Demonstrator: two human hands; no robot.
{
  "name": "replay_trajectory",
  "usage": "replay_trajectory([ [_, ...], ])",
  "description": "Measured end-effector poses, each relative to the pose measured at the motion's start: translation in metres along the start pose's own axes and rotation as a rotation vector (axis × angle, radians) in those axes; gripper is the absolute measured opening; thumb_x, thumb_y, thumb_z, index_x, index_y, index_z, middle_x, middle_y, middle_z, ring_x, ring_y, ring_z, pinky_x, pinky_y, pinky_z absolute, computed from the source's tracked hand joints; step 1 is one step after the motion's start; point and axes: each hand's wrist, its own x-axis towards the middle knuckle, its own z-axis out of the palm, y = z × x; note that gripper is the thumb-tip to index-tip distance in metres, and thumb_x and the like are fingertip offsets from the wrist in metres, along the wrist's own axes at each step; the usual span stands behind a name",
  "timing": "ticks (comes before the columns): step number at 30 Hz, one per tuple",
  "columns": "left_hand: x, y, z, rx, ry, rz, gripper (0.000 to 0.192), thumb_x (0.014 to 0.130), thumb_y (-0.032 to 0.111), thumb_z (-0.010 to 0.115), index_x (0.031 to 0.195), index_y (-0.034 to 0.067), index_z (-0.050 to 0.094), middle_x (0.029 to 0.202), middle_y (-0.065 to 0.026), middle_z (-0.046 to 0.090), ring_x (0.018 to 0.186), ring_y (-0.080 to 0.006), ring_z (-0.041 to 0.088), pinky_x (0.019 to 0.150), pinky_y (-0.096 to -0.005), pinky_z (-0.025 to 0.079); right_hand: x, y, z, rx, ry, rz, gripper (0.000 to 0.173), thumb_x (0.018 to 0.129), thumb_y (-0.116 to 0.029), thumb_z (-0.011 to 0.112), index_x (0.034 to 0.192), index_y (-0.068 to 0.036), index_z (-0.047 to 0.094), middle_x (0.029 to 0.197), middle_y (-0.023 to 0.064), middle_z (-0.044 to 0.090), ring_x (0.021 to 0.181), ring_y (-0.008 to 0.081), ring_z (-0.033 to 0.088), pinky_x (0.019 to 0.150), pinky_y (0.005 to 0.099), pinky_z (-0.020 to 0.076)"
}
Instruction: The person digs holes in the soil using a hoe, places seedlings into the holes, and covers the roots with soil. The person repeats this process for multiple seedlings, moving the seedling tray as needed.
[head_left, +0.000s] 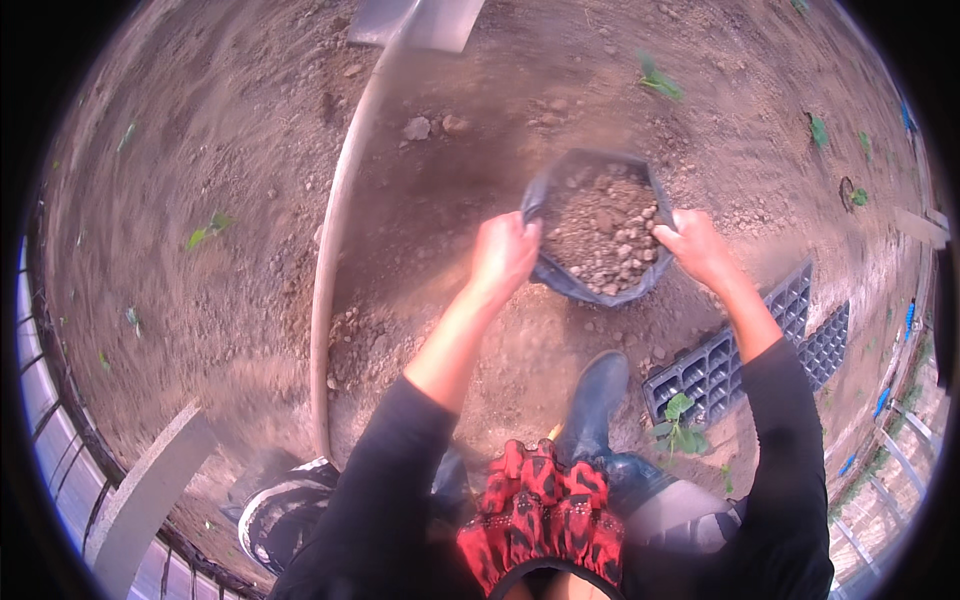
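Between my two hands is a black plastic grow bag (576, 289), its mouth spread wide and turned up towards me. Crumbly brown soil with small clods (600, 225) fills it to just below the rim. My left hand (506, 244) grips the rim on the left side. On the opposite side, my right hand (694, 240) pinches the rim with the thumb over the inner edge. The bag's underside is hidden, so I cannot tell whether it rests on the ground.
A shovel with a wooden handle (337, 195) and metal blade (442, 22) lies left of the bag. Black seedling trays (712, 375) and a leafy seedling (681, 431) are at right, near my boot (596, 397). A concrete post (146, 480) stands lower left; small plants (660, 79) dot the soil.
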Motion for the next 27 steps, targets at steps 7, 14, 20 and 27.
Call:
replay_trajectory([
  [7,0.035,-0.103,-0.068,0.314,0.170,-0.090,0.027,0.081,0.019,0.056,0.088,-0.007,0.061,0.076,-0.0225,0.063,0.075,-0.0348,0.064,0.068,-0.0413,0.050,0.080,-0.065,0.123,0.112,-0.037,-0.061,0.025,0.081,-0.019,0.054,0.080,0.006,0.059,0.076,0.0233,0.061,0.074,0.0338,0.062,0.068,0.0408,0.0479],
  [14,0.054,-0.165,-0.066,0.316,0.169,-0.169,0.033,0.077,0.022,0.057,0.086,-0.009,0.061,0.089,-0.0295,0.061,0.090,-0.0425,0.059,0.078,-0.0437,0.047,0.105,-0.077,0.186,0.306,-0.049,0.207,0.028,0.076,-0.019,0.055,0.084,0.007,0.061,0.087,0.0286,0.061,0.089,0.0385,0.060,0.077,0.0429,0.0470],
  [20,0.041,-0.161,-0.069,0.193,0.075,-0.443,0.029,0.075,0.018,0.055,0.080,-0.010,0.060,0.084,-0.0301,0.060,0.086,-0.0428,0.059,0.077,-0.0442,0.047,0.114,-0.079,0.174,0.325,-0.107,0.209,0.028,0.074,-0.022,0.056,0.082,0.005,0.062,0.083,0.0254,0.062,0.084,0.0363,0.062,0.073,0.0421,0.0470],
  [27,0.040,-0.154,-0.067,0.391,0.215,0.005,0.023,0.076,0.015,0.054,0.079,-0.008,0.058,0.082,-0.0285,0.060,0.084,-0.0428,0.059,0.076,-0.0453,0.047,0.090,-0.083,0.187,0.305,0.000,0.164,0.030,0.079,-0.023,0.053,0.081,0.006,0.062,0.081,0.0274,0.061,0.086,0.0400,0.061,0.077,0.0438,0.0468],
])
